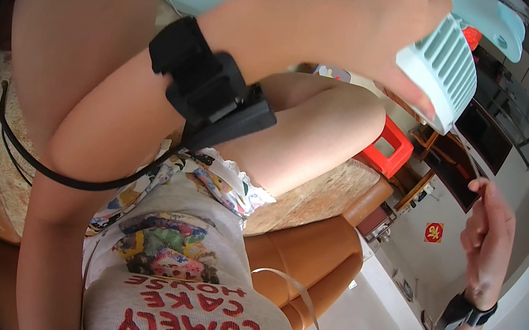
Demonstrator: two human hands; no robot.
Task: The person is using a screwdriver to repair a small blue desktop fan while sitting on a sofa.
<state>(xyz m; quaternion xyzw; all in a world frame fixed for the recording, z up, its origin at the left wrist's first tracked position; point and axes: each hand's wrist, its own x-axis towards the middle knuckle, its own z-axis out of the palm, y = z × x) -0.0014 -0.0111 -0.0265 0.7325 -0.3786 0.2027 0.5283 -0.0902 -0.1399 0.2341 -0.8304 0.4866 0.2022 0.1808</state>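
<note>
My left hand point(361, 41), on the forearm with a black strap and device, is closed on a pale blue slatted plastic object point(443, 75) at the upper middle right; some fingertips are hidden behind it. A thin pale cord point(463, 151) runs down from that object to my right hand point(486, 231), which pinches it between thumb and finger at the right side. More pale blue plastic point(497, 25) shows at the top, partly behind the slatted object.
My bare leg and printed top fill the lower middle. Around me are a worn beige surface point(322, 186), a tan leather seat point(292, 255), a red stool point(399, 156), a dark screen point(489, 131) and a wooden shelf unit point(418, 192).
</note>
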